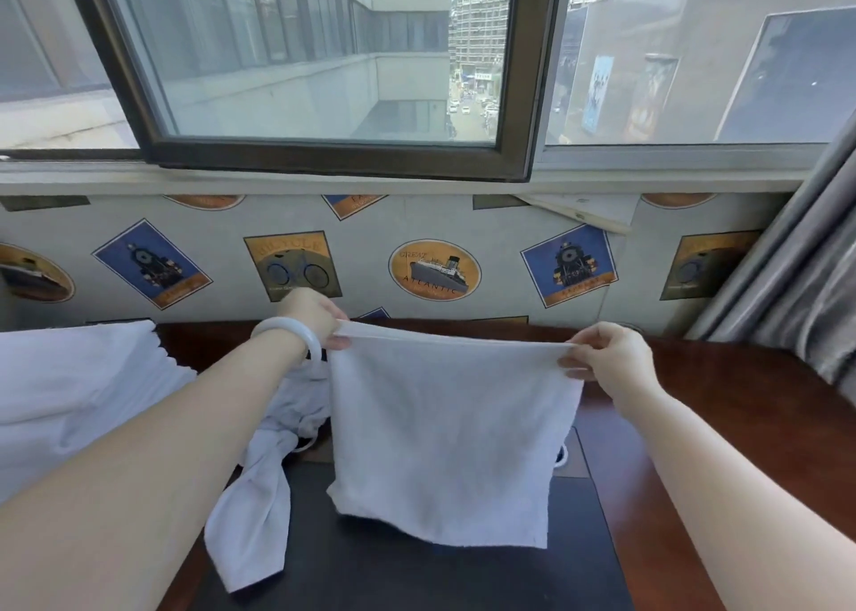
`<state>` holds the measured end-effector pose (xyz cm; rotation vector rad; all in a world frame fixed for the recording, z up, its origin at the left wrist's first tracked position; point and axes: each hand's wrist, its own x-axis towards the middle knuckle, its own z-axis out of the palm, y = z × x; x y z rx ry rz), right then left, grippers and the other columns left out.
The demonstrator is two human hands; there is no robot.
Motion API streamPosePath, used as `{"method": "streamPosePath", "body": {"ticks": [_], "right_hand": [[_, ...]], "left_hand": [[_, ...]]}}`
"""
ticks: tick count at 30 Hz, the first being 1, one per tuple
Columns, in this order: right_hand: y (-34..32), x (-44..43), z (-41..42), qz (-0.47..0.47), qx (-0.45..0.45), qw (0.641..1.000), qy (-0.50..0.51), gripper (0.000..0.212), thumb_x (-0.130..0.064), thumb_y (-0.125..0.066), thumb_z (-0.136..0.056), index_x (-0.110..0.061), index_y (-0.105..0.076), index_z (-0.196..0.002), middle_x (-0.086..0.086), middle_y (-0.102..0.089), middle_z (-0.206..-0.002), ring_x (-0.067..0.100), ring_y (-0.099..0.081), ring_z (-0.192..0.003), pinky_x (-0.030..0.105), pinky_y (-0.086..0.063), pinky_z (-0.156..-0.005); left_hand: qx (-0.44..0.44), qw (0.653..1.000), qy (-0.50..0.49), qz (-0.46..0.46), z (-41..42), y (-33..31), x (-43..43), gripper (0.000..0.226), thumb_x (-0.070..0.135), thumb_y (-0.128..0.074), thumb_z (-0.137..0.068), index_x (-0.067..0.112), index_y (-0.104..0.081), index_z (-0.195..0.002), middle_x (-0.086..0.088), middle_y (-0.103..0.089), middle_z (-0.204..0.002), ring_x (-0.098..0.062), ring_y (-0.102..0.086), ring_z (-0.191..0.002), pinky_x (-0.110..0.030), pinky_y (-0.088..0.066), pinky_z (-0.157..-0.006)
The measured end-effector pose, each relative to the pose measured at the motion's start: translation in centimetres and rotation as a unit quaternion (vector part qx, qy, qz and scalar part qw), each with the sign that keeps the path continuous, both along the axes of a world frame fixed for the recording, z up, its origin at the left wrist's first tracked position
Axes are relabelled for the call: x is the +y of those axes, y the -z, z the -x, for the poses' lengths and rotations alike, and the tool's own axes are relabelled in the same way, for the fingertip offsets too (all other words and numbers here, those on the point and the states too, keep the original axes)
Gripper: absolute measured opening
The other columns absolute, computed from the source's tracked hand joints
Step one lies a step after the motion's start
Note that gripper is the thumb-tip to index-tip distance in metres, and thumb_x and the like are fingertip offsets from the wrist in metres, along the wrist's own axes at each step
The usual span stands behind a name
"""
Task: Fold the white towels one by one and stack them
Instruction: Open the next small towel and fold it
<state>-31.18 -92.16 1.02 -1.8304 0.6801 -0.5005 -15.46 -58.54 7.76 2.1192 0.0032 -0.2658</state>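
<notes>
We hold one towel (449,430) above the desk (722,425), left hand (315,316) and right hand (607,353) each pinching a top corner. We judge folding underway; next, bring corners together evenly.

Upper-floor room in a city: window (324,158) overlooking neighbouring buildings, poster-print wallpaper (500,249), grey curtain (787,295), dark wooden desk (722,406).
</notes>
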Motion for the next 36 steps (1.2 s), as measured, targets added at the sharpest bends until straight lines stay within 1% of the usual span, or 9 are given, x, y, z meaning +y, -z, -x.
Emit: {"method": "streamPosePath", "body": {"ticks": [3,9,13,18,22,27,31,34,36], "right_hand": [[-2.3,-0.6,-0.9,0.013,-0.079,0.997,0.016,0.02,0.002,-0.078,-0.076,-0.014,-0.067,-0.073,0.013,-0.074,-0.083,0.029,-0.073,-0.079,0.043,-0.058,-0.085],[-1.6,0.5,4.0,0.014,-0.086,0.995,-0.044,0.01,-0.012,-0.079,-0.079,-0.019,-0.073,-0.077,-0.003,-0.076,-0.083,0.009,-0.07,-0.076,0.021,-0.053,-0.075],[7.8,3.3,8.2,-0.009,0.032,0.999,0.015,0.013,-0.007,-0.075,-0.08,-0.014,-0.068,-0.072,0.002,-0.073,-0.071,0.024,-0.07,-0.075,0.027,-0.049,-0.066],[18.7,7.7,13.6,-0.079,0.238,0.967,0.053,0.026,0.007,-0.068,-0.076,-0.003,-0.057,-0.098,0.013,-0.061,-0.099,0.029,-0.066,-0.078,0.043,-0.056,-0.08],[22.3,8.7,17.0,-0.155,0.288,0.941,0.084,0.026,0.008,-0.066,-0.082,0.0,-0.052,-0.102,0.018,-0.059,-0.106,0.031,-0.071,-0.069,0.038,-0.058,-0.069],[23.2,8.8,20.3,-0.181,0.313,0.93,0.074,0.022,0.009,-0.063,-0.084,-0.003,-0.05,-0.097,0.012,-0.056,-0.104,0.032,-0.073,-0.061,0.047,-0.059,-0.077],[22.3,9.1,20.6,-0.039,0.363,0.931,0.022,0.018,-0.003,-0.066,-0.085,-0.004,-0.05,-0.092,0.014,-0.057,-0.1,0.029,-0.067,-0.07,0.043,-0.057,-0.069],[21.9,9.6,18.3,0.254,0.348,0.901,-0.044,0.019,-0.012,-0.067,-0.088,-0.005,-0.058,-0.103,0.013,-0.057,-0.107,0.03,-0.05,-0.094,0.041,-0.043,-0.082],[21.7,11.1,15.9,0.311,0.306,0.894,-0.098,0.034,-0.014,-0.062,-0.092,-0.005,-0.057,-0.125,0.011,-0.054,-0.13,0.03,-0.046,-0.119,0.037,-0.037,-0.1]], "left_hand": [[-0.028,0.993,-0.038,0.109,-1.3,-2.2,-0.2,0.021,-0.019,-0.06,-0.084,-0.001,-0.069,-0.076,-0.014,-0.071,-0.076,-0.036,-0.069,-0.087,-0.044,-0.058,-0.086],[-0.079,0.992,0.024,0.092,3.3,-0.2,3.9,0.017,-0.009,-0.073,-0.078,0.007,-0.077,-0.077,-0.011,-0.075,-0.08,-0.018,-0.073,-0.071,-0.021,-0.056,-0.061],[0.001,0.998,0.056,0.011,8.3,9.6,6.2,0.017,-0.002,-0.075,-0.079,0.015,-0.077,-0.078,-0.002,-0.074,-0.089,-0.015,-0.068,-0.087,-0.023,-0.048,-0.077],[0.082,0.988,0.054,-0.117,15.0,22.2,7.8,0.022,-0.001,-0.069,-0.083,0.019,-0.071,-0.074,-0.003,-0.069,-0.097,-0.02,-0.065,-0.091,-0.024,-0.045,-0.077],[0.114,0.982,0.032,-0.149,19.0,26.4,9.4,0.023,0.001,-0.069,-0.082,0.021,-0.07,-0.072,0.001,-0.066,-0.096,-0.012,-0.065,-0.084,-0.019,-0.043,-0.069],[0.126,0.976,0.07,-0.165,21.4,28.1,11.6,0.017,0.01,-0.071,-0.084,0.022,-0.07,-0.073,0.007,-0.057,-0.1,-0.004,-0.061,-0.083,-0.01,-0.038,-0.063],[0.15,0.974,0.092,-0.146,21.7,27.9,12.1,0.028,-0.003,-0.054,-0.087,0.022,-0.067,-0.089,0.003,-0.055,-0.108,-0.007,-0.062,-0.092,-0.016,-0.046,-0.074],[0.074,0.973,0.087,-0.202,20.6,27.5,10.6,0.034,-0.006,-0.041,-0.087,0.02,-0.06,-0.099,0.003,-0.046,-0.114,-0.013,-0.056,-0.096,-0.028,-0.049,-0.085],[0.005,0.965,0.109,-0.237,20.1,27.2,8.8,0.03,-0.001,-0.042,-0.089,0.02,-0.054,-0.107,0.007,-0.041,-0.118,-0.01,-0.05,-0.095,-0.025,-0.046,-0.081]]}}
